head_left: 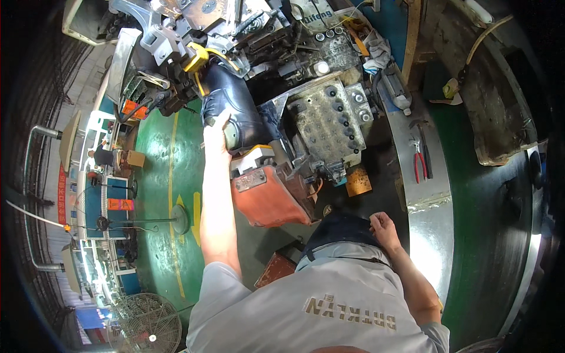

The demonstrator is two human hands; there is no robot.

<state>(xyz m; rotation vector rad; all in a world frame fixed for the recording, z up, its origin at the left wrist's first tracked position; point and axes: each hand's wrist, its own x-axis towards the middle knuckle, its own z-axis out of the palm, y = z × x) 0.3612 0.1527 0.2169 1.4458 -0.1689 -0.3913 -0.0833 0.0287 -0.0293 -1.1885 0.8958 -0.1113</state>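
A black leather lace-up shoe (226, 106) sits in the machine (235, 29), its upper end among the clamps. My left arm reaches out to it, and my left hand (218, 132) grips the shoe near its lower end, thumb laid over the leather. Some of the left fingers are hidden behind the shoe. Just below that hand is a white and yellow machine part above an orange-red cover (273, 197). My right hand (384, 229) hangs by my waist, fingers curled in, with nothing showing in them.
A studded metal plate (323, 117) with black knobs is to the right of the shoe. On the metal bench (432, 206) lie red-handled pliers (419, 163), a hammer (425, 144) and a clear bottle (395, 88). A large fan (144, 323) stands at lower left.
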